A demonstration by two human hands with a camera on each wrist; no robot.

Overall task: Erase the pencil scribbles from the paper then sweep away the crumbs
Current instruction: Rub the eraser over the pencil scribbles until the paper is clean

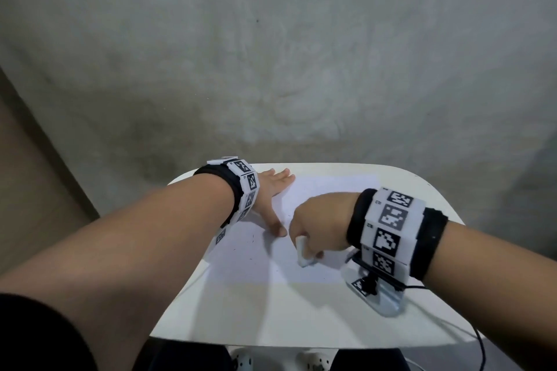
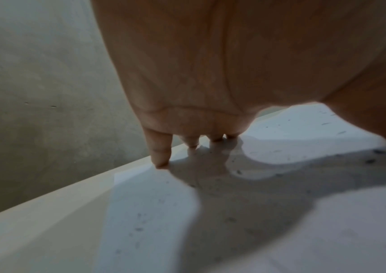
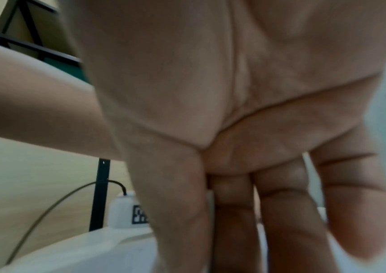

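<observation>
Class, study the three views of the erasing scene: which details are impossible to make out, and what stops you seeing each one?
- Eraser, head view: mostly covered by the right hand; in the right wrist view blurred fingers block it.
- Pencil scribbles on the paper: too faint and small in the head view to judge.
- Crumbs, left wrist view: blurred specks.
- Left hand contact, head view: wristband covers part.

Head view high above the table point(image 1: 271, 319); both wrist views low, close under palms, sharing that tabletop.
</observation>
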